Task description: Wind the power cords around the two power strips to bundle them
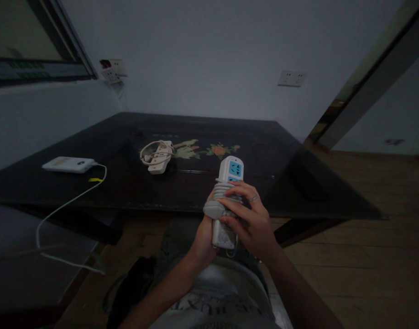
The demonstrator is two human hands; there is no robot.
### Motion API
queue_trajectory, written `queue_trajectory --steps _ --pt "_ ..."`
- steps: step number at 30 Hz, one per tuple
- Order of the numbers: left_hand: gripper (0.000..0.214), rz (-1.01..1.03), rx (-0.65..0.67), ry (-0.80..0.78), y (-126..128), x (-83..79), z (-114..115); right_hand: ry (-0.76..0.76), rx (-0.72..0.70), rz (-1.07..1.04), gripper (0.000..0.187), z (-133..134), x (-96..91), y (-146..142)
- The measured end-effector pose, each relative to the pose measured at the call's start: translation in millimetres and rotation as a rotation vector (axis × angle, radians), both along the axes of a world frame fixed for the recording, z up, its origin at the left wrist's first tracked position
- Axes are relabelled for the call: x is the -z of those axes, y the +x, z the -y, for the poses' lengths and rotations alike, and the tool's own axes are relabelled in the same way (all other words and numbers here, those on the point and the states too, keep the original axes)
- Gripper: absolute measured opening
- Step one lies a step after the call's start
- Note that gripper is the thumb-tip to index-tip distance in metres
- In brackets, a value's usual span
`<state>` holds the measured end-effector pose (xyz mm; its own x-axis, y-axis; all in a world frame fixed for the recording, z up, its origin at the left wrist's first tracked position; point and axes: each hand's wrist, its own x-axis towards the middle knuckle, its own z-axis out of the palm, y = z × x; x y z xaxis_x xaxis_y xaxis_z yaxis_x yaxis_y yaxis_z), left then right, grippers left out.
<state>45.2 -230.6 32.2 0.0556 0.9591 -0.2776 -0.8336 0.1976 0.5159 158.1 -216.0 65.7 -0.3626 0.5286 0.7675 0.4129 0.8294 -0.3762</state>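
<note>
A white power strip (226, 172) with blue sockets (236, 168) was held at the near edge of the table (189, 192), its cord (223, 188) wound round its middle. The left hand (203, 240) had its grip closed about the strip; the right hand (253, 221) gripped the cord beside the apparent plug (214, 209). Judged risks: eased right fingers might let the coils spring loose; a slackened left grip might drop the strip.

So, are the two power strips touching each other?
Apart: the head view shows dark tabletop between the blue-socketed strip and the off-white strip.
</note>
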Motion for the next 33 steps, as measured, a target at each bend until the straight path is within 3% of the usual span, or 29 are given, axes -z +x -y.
queue_trajectory --steps 10,15,21,27,33 --pt "0.050 -0.039 0.052 0.083 -5.3 -3.0 0.4 -0.136 0.024 -0.019 0.032 -1.5 -1.6 -2.9" --pt "0.078 0.021 0.197 0.099 -17.9 5.8 2.7 -0.141 0.062 -0.089 0.042 0.7 5.1 -5.2" --pt "0.092 -0.111 0.224 0.291 -21.0 15.9 8.5 -0.088 0.074 -0.058 0.050 7.0 5.7 -2.0" --pt "0.096 -0.136 0.219 0.332 -20.9 6.8 8.9 -0.025 0.084 -0.013 0.045 8.7 6.8 -2.3" --pt "0.093 -0.135 0.181 0.417 -19.1 -5.1 12.5 0.025 0.081 0.018 0.054 13.6 6.9 0.2"
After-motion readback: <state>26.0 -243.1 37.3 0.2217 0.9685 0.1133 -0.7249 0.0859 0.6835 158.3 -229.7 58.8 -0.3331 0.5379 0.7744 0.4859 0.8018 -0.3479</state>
